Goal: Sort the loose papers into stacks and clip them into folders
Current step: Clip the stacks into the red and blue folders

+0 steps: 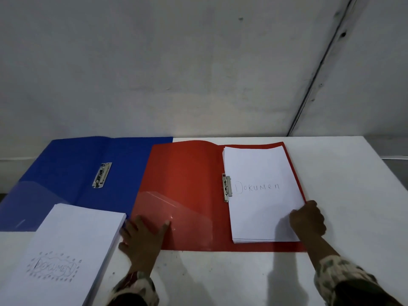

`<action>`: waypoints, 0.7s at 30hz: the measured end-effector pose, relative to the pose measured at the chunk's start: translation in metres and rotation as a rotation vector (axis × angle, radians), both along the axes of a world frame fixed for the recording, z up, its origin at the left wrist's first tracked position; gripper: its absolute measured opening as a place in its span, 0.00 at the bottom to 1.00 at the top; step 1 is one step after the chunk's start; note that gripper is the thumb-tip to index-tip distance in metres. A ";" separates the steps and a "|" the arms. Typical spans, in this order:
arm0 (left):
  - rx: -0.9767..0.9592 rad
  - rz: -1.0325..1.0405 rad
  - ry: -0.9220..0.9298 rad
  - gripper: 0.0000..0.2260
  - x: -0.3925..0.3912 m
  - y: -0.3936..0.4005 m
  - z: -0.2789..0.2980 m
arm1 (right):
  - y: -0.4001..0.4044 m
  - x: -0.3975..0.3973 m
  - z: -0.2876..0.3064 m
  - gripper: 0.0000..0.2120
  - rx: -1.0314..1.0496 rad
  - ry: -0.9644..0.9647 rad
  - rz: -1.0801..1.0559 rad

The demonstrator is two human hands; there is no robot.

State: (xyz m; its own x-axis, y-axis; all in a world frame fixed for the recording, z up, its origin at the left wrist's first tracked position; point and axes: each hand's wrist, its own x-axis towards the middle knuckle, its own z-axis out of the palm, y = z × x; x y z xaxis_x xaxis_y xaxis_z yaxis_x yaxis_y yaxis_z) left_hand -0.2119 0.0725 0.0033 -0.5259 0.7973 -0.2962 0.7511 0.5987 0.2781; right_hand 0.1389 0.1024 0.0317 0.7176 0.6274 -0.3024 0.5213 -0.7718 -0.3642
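We see a white table running back to a grey wall, its far edge meeting the wall and its right edge falling away at the right of the view. Bare tabletop lies to the right of the red folder and along the near edge between the two sleeves.

The red folder lies open and flat, its left flap overlapping the right half of the open blue folder. The blue folder's left side runs to the table's left edge. Each folder has a metal clip by its spine; the blue one's clip holds nothing.

A paper stack sits on the red folder's right half, its left edge just beside the clip, and its top sheet reads "Dokumen" in handwriting. A second stack lies at the near left, overlapping the blue folder's near edge, with "DOKUMEN" drawn inside a dotted, wavy border.

Our left hand rests flat, fingers spread straight, on the red folder's near left corner. Our right hand curls its fingers on the first stack's near right edge, gripping it.
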 end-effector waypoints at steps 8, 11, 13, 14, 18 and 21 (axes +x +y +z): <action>0.015 0.280 -0.125 0.53 -0.010 0.019 0.019 | -0.013 -0.019 -0.016 0.18 0.016 -0.327 0.333; 0.053 0.327 -0.218 0.52 -0.010 0.018 0.020 | -0.013 -0.034 -0.014 0.16 -0.041 -0.258 0.486; 0.056 0.330 -0.273 0.51 -0.006 0.017 0.020 | -0.014 -0.042 -0.014 0.16 -0.036 -0.228 0.533; 0.032 0.315 -0.279 0.50 -0.002 0.016 0.021 | -0.016 -0.045 -0.014 0.17 -0.041 -0.229 0.559; -0.009 0.273 -0.323 0.52 0.017 0.015 0.022 | -0.019 -0.053 -0.017 0.18 -0.029 -0.243 0.627; 0.086 0.283 -0.454 0.44 0.036 0.017 0.029 | -0.021 -0.051 -0.019 0.19 -0.034 -0.206 0.665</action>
